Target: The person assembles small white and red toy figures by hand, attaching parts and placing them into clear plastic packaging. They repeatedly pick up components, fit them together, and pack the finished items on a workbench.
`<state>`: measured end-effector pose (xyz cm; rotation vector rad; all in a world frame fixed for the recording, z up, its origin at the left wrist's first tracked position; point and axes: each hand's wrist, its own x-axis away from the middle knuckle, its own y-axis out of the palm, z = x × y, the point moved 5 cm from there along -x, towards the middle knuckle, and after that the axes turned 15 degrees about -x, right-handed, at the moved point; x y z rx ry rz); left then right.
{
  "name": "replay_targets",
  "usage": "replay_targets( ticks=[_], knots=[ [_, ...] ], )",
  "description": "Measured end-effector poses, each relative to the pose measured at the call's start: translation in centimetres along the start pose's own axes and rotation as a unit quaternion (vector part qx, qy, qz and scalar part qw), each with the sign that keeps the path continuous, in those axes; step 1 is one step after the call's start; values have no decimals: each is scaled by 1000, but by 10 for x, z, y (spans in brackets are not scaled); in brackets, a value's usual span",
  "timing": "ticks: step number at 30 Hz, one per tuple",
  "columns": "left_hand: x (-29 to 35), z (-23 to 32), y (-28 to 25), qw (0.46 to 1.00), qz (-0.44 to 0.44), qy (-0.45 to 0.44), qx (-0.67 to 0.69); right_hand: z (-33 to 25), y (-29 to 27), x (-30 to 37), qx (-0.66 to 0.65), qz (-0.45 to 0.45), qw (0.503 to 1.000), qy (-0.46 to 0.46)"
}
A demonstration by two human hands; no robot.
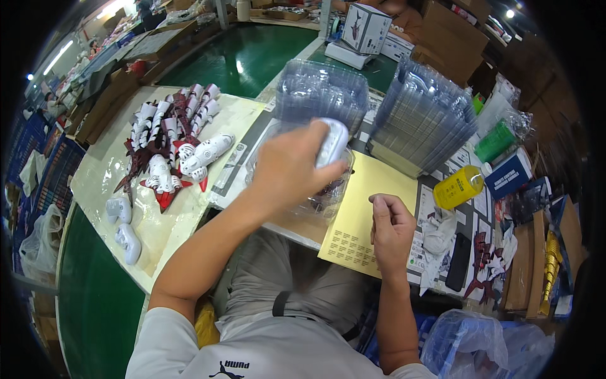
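My left hand (291,165) is closed around a white remote controller (332,140), raised over the middle of the work surface. Below that hand lies a clear plastic tray (346,189), partly hidden, with something dark red inside. My right hand (394,232) is curled, thumb against the fingers, above a yellow sticker sheet (344,230) with rows of small dark print. Whether anything sits in that pinch is too small to tell. On the left, two more white controllers (128,243) rest near several white and dark red jointed toy fish (163,177).
Two tall stacks of clear trays (323,95) (423,120) stand behind the sheet. To the right are a yellow bottle (459,187), crumpled tissue (439,232), a black phone (459,262) and more toy pieces (489,265). A box (366,30) sits on a white scale (347,55) at the back.
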<state>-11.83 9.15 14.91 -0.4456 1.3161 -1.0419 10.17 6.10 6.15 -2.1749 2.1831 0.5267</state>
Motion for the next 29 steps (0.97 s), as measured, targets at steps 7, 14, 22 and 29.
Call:
replay_targets(
  ticks=[7,14,22,29],
  knots=[
    [19,-26,-3,999,29,-9,-20,20,20,-31,122,-27,992,18],
    [20,-84,-10,992,30,-118,-29,5,58,-69,287,-33,955,-69],
    [42,-142,49,907,-191,-282,247,10,76,-103,401,-176,897,-59],
    [56,-151,60,805,-321,-324,380,47,52,-88,196,-153,966,74]
  ],
)
